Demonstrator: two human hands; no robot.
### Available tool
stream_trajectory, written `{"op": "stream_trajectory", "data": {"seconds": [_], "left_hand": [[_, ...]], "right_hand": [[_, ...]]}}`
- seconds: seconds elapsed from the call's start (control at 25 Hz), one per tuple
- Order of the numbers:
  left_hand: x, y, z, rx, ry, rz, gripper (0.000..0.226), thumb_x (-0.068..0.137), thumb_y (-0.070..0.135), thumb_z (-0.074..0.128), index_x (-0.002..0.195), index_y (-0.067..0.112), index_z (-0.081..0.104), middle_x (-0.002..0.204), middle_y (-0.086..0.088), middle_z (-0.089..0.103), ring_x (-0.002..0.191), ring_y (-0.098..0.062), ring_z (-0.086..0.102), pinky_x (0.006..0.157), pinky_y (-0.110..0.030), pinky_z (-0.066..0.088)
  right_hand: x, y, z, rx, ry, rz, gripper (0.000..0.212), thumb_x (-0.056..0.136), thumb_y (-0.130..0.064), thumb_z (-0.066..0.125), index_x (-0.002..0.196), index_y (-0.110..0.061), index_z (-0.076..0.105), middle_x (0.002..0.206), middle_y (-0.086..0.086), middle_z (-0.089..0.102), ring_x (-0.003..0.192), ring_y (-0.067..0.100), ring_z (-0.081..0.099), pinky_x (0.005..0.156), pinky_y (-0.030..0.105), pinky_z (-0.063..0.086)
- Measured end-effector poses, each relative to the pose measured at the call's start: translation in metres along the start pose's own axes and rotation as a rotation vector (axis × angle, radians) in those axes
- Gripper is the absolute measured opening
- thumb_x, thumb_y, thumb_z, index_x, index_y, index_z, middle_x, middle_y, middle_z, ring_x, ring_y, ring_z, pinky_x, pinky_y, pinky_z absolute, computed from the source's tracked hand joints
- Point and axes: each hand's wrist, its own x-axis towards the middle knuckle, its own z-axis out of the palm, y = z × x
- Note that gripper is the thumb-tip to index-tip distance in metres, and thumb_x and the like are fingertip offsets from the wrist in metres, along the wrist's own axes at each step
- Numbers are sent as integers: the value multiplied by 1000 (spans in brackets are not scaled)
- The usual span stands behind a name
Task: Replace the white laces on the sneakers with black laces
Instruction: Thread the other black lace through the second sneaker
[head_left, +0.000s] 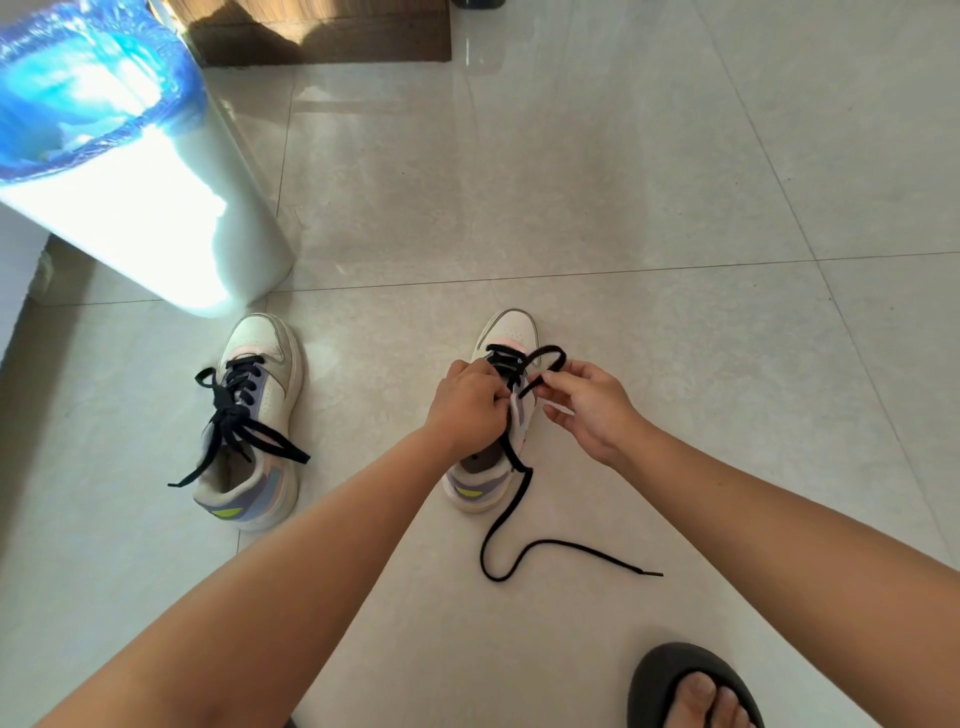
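Head view, right hand (592, 405): pinches a loop of the black lace (524, 499) just above the right sneaker (511, 332).
Left hand (467, 402): curled on that sneaker's upper eyelets, gripping the lace there.
Lace tail: free end trails on the floor (675, 182) toward the person.
Left sneaker (254, 421): black lacing looks finished and tied.
Left to do: upper eyelets and a knot, I judge.
White laces: none visible.

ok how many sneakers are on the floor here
2. One sneaker sits on the left beside the white bin, already laced in black. The other sneaker is at centre, partly covered by the left hand and right hand threading its black lace.
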Motion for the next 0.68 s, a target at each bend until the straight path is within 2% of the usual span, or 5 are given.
{"op": "stream_trajectory", "data": {"seconds": [0.2, 0.36, 0.44, 0.52, 0.68], "left_hand": [[-4, -1, 2, -4, 53, 24, 25, 90, 12, 52, 109, 9, 67, 117, -7, 52, 111, -28, 39, 94, -35, 35], [-8, 2, 6, -72, 120, 20, 19, 89, 10, 53, 95, 4, 69, 111, -7, 54, 108, -25, 40, 87, -28, 37], [-5, 3, 5, -81, 89, 8, 19, 88, 8, 49, 91, 1, 67, 110, -8, 54, 108, -24, 40, 84, -26, 37], [-1, 4, 1, -83, 29, 6, 19, 87, 4, 47, 86, -2, 65, 110, -10, 52, 108, -26, 40, 83, -21, 32], [5, 5, -13, -65, -129, 46, 15, 85, 2, 48, 82, -3, 62, 116, -14, 47, 111, -26, 41, 89, -20, 31]], "right_hand": [[-2, -1, -3, -280, 120, -195, 12, 84, -5, 67, 82, -14, 61, 76, 2, 64, 65, 10, 60, 60, 20, 50], [-11, 11, 14, -140, 89, 16, 20, 89, -13, 61, 104, -12, 48, 88, 4, 58, 72, 11, 58, 60, 27, 54], [-19, 24, 17, -247, 79, 33, 37, 88, -17, 60, 118, -14, 39, 89, -1, 53, 73, 7, 54, 57, 23, 49], [-25, 31, 16, -402, 55, -78, 50, 85, -15, 62, 125, -15, 34, 85, -3, 49, 71, 5, 51, 58, 17, 45], [-26, 35, 20, -533, 30, -208, 53, 79, -10, 70, 112, -19, 30, 79, -2, 41, 64, 8, 44, 52, 13, 41]]}}
